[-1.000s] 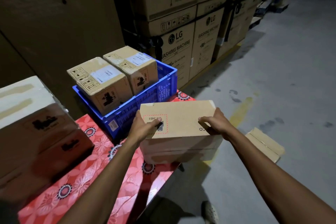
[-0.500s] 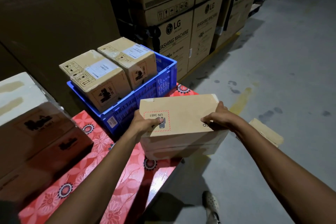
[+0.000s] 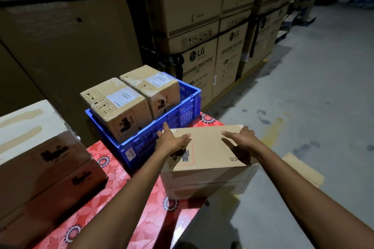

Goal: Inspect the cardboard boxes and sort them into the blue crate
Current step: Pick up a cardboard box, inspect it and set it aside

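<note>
The left hand (image 3: 172,143) lies flat on the top of the cardboard box (image 3: 212,155), at its far left corner. The fingers are straight and spread, so it presses on the box and does not grip it. The right hand (image 3: 240,141) is also open and palm down, with the thumb stretched to the left and the fingers reaching the far right edge. Neither hand has a real hold.

The box sits at the right side of the table (image 3: 113,178), just near of the blue crate (image 3: 151,141), and its right part seems to hang over the table edge above the floor (image 3: 303,87). Two boxes (image 3: 117,105) already stand side by side in the crate and fill most of it.

The danger I see is a slip. If flat palms push the box to the right or lift it without fingers under an edge, it may tip off the table – another small box (image 3: 303,170) already lies on the floor there. The free room in the crate also looks narrow, so the box may catch on the rim.
</note>
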Motion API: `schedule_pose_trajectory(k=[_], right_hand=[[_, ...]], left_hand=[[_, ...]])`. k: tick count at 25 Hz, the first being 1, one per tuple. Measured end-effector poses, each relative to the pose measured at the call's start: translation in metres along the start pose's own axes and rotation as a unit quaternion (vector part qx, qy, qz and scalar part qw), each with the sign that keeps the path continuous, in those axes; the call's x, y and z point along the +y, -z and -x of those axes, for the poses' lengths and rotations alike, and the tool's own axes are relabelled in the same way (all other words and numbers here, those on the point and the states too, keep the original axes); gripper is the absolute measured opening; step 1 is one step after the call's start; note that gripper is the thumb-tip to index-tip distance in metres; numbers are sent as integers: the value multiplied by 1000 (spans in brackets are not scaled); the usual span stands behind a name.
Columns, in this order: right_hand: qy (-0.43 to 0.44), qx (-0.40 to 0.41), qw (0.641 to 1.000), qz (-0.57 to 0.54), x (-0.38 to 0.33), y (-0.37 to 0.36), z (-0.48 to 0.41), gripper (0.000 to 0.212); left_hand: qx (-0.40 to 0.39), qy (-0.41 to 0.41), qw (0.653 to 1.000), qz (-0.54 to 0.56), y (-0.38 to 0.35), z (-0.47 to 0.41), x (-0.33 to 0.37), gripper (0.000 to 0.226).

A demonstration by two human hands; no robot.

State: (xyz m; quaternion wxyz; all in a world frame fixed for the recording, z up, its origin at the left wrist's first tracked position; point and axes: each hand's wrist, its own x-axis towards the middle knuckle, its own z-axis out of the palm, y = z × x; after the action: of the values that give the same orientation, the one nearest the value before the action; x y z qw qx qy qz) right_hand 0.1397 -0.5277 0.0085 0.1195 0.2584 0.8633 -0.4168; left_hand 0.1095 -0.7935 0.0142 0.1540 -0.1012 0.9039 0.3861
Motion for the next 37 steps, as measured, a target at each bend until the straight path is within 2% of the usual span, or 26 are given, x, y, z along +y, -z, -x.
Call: schedule_pose_trajectory(k=[3,7,14,19,24,31,34,37], right_hand=[[-9,26,1000,3,-4,-3,-6,117],[-2,61,996,63,3,-12,-6,122],[17,52,990,130,2,-7,-9,128],[107,119,972,174,24,-16,11,98],[113,149,973,137,33,-16,37,78],[131,270,954,11,63,-34,96,58],[139,293,940,-104,67,-40,96,55],[116,281,942,-142,75,-58,90,38]], left_hand=[[5,19,998,-54,-2,-5,2,113],[33,18,996,-86,-10,-5,-3,110],[79,-26,985,-152,-16,-2,-7,92],[106,-63,981,-148,-19,9,-13,82],[128,-91,979,-132,-21,26,-23,73],[178,-156,969,-67,-26,72,-49,63],[189,-201,960,39,-33,76,-63,67],[188,-179,956,135,-43,67,-81,66]])
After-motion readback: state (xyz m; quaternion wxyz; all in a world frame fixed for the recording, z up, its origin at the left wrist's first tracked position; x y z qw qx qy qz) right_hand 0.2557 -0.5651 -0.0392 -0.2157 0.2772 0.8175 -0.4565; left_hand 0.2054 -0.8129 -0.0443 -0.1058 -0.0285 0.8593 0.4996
